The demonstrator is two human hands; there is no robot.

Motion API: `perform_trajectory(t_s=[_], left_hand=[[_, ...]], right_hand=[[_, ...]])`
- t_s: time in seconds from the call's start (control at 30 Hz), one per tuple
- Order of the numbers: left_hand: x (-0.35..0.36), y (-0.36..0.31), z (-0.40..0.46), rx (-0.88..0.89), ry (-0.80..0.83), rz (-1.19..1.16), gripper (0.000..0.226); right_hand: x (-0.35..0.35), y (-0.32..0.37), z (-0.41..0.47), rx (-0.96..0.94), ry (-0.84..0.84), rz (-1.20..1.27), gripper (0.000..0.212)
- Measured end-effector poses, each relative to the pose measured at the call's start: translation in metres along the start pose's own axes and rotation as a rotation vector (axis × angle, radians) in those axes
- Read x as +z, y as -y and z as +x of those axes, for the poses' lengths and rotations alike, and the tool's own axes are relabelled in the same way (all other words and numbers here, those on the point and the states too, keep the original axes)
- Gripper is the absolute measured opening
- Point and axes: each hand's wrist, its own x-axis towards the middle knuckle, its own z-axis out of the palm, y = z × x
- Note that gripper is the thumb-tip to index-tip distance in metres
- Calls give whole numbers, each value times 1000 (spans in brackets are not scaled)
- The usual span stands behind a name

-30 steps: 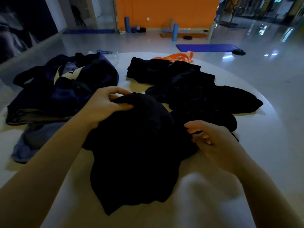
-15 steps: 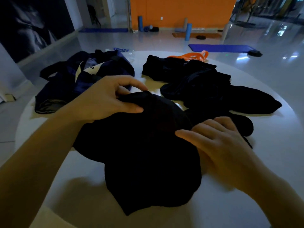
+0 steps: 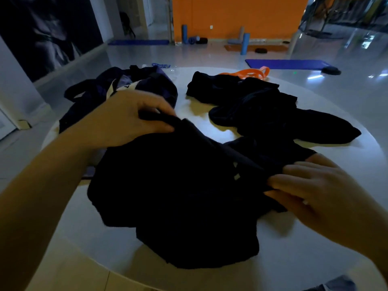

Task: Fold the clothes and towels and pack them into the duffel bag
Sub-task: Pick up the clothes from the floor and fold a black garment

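Black garment (image 3: 178, 196) lies crumpled on the near middle of the round white table (image 3: 315, 259), spread from the left hand across to the right; fabric too dark to tell what kind of clothing it is. A raised edge or band runs along its top from one hand to the other.

Left hand (image 3: 130, 116) at the garment's far left corner, thumb and fingers pinched shut on that raised edge, lifting it slightly off the pile.

Right hand (image 3: 315, 190) at the garment's right side, fingers together and pressed flat onto the cloth; fingertips touch the fabric, and a fold sits under them, but whether they actually clamp it I cannot tell.

Beyond, on the far right half of the table, a second heap of black clothes (image 3: 273, 114), unfolded, apart from the garment in hand save where the two dark masses meet near the right hand.

Far left of the table: dark navy duffel bag (image 3: 117, 89), slumped, straps trailing, a pale panel showing at its top. It sits just behind the left hand.

Orange resistance band (image 3: 249, 73) at the table's far edge, behind the black heap.

Floor past the table: blue exercise mat (image 3: 287, 64), upright blue foam roller (image 3: 244, 44), orange wall (image 3: 231, 15)
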Motion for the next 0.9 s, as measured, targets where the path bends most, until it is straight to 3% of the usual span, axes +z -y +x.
perform_trajectory(t_s=[0.13,0.2,0.27,0.4,0.53,0.63,0.77,0.9], left_hand=[[29,56,-28,-81,126,66,18],[37,67,-42,-102,203,139,31],[41,61,-47,-52,164,111,30],[63,21,-39,176,48,-4,30],[102,20,-34,186,88,224,33],[113,30,-43,151,3,195,28],[97,31,-68,134,-221,218,24],[60,45,-102,45,-304,329,29]], right_hand=[[26,-23,-32,100,150,-46,58],[33,-20,-35,117,185,15,43],[28,-14,-25,159,96,196,25],[24,5,23,280,-141,312,33],[44,18,54,395,207,233,46],[52,17,52,432,284,295,37],[51,15,41,488,97,452,22],[38,9,42,591,-162,525,21]])
